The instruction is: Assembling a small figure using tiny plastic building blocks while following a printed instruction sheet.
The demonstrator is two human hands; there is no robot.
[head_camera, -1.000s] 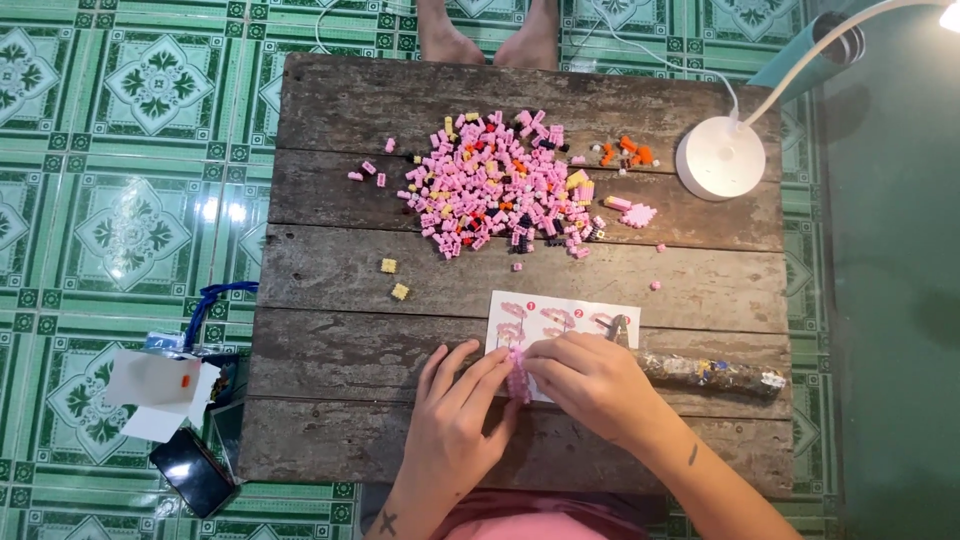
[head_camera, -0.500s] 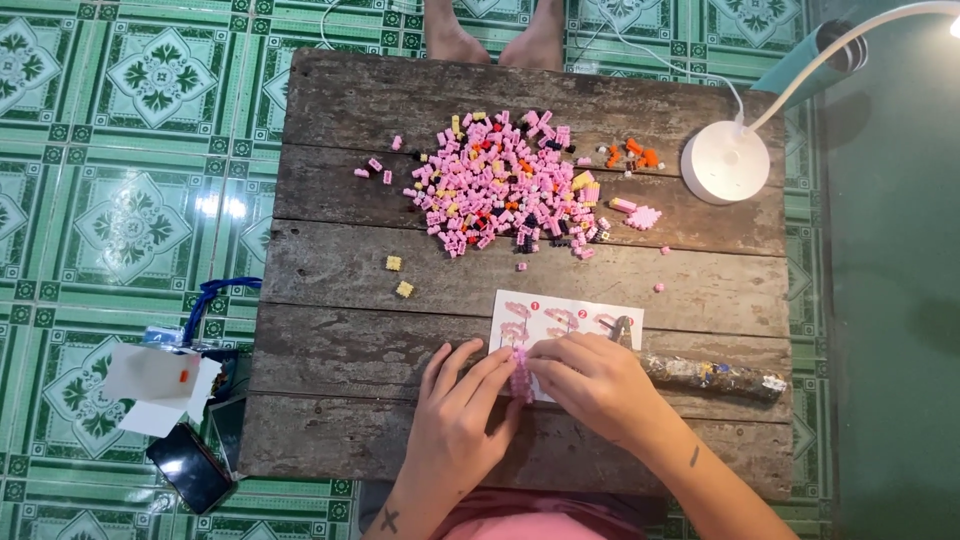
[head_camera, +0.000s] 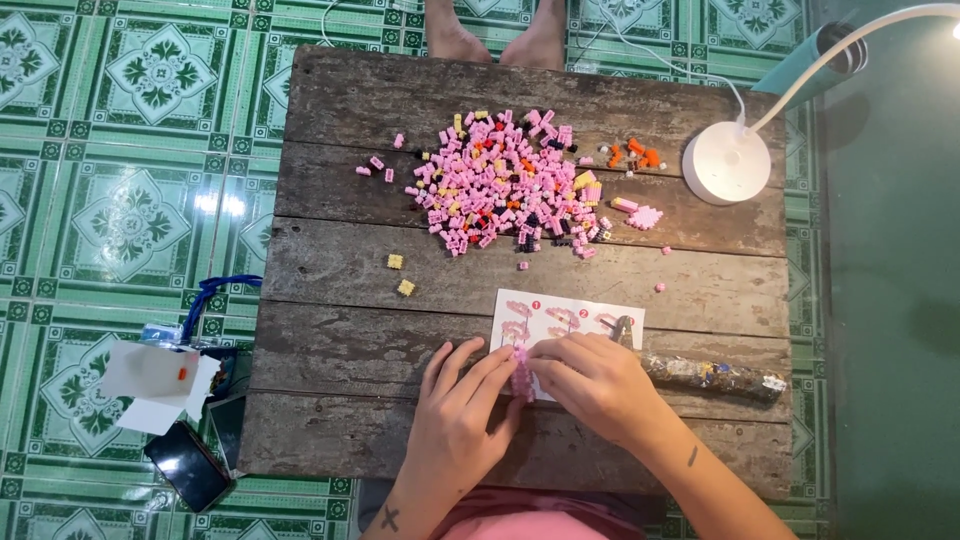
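My left hand (head_camera: 455, 420) and my right hand (head_camera: 592, 385) meet near the front of a weathered wooden table (head_camera: 330, 270). Between their fingertips they pinch a small pink brick assembly (head_camera: 521, 368). It sits over the lower edge of a white instruction sheet (head_camera: 567, 318), which my right hand partly covers. A large pile of tiny pink bricks (head_camera: 510, 185), mixed with yellow, black and orange ones, lies farther back.
Two yellow bricks (head_camera: 400, 274) lie apart left of the sheet. Orange bricks (head_camera: 633, 155) and a white lamp base (head_camera: 726, 163) are at the back right. A crumpled plastic bag (head_camera: 712, 373) lies by my right wrist. Bare feet (head_camera: 495, 30) show beyond the table; a phone (head_camera: 187, 465) lies on the floor.
Both hands stay together on the pink assembly, with only slight finger shifts. The view has drifted a little.
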